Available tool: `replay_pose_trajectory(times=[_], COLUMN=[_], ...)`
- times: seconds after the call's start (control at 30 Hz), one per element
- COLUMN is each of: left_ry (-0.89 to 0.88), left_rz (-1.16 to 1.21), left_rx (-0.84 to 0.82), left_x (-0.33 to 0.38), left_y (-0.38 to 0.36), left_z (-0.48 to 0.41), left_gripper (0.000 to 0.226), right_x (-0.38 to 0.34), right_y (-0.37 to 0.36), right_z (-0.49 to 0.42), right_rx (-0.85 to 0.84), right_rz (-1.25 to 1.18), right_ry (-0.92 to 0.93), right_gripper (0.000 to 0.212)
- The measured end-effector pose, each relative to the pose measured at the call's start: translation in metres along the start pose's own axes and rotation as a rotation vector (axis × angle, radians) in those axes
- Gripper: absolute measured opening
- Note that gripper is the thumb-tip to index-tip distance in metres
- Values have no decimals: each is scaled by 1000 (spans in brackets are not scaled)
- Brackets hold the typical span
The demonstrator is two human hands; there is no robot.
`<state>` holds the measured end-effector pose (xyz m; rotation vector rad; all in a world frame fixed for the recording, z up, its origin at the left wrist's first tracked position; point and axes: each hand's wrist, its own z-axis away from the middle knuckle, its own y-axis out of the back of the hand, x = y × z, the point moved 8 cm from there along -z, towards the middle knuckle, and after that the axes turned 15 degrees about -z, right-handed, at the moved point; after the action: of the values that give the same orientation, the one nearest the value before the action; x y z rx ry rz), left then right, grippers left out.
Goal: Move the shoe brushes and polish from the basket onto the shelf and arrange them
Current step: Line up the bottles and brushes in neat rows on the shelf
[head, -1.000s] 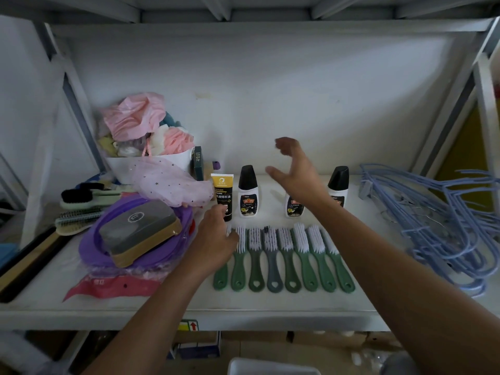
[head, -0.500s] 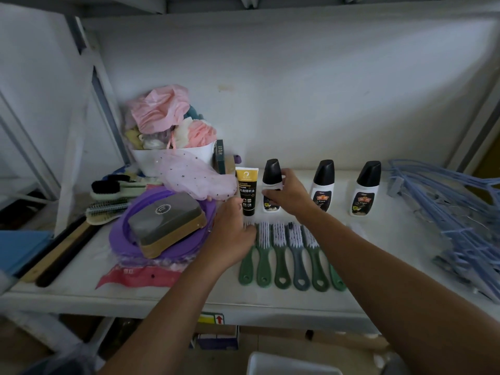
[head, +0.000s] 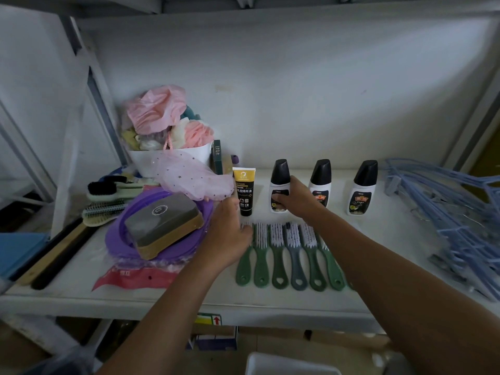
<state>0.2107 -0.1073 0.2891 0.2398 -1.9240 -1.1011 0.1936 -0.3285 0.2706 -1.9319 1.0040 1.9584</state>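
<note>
Household storage shelving, white metal shelf [head: 167, 299], bath sponges in a tub [head: 173, 161], heaped blue hangers [head: 449, 212], brushes [head: 286, 255]

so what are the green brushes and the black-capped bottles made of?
Green brushes: likely moulded matte plastic handles, with white, probably synthetic bristles. Black-capped bottles: apparently white plastic with glossy black caps and printed labels. Right hand grips the leftmost bottle.

At centre frame the polish bottles [head: 320, 185] look like glossy plastic; the brushes [head: 286, 255] below have matt plastic handles; the shelf [head: 189, 299] is smooth, painted white.
</note>
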Motion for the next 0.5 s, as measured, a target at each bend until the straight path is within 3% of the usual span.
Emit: replay_pose_trajectory(times=[0.5], left_ry=[0], left_rz=[-24], left_rx=[-6], left_x=[1], left_y=[-5], left_z=[-3], left_gripper=[46], right_x=[-5], right_y=[4], right_z=[5], right_rx=[4], right_rz=[3], right_ry=[-1], right_gripper=[46])
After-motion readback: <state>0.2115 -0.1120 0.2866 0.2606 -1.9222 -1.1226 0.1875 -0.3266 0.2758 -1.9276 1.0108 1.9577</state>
